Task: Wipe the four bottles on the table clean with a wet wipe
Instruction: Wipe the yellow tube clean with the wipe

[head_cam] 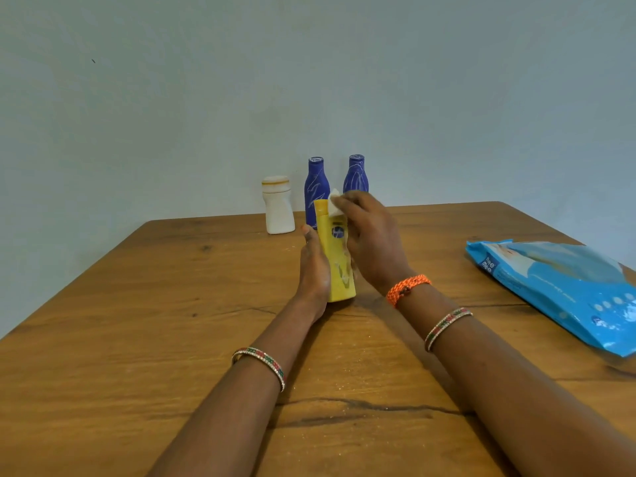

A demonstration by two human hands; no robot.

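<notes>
A yellow bottle [339, 266] stands upright in the middle of the wooden table [137, 321], its base on the wood. My left hand [315, 266] grips its left side. My right hand [370, 239] pinches a small white wet wipe [334, 202] against the bottle's top right. Behind them, along the table's far edge, stand a white bottle [278, 206] and two blue bottles [316, 187] [356, 173]. My hands partly hide the lower parts of the blue bottles.
A blue pack of wet wipes [564, 287] lies flat at the table's right edge. A pale wall rises just behind the bottles. Fine specks dot the wood near my forearms.
</notes>
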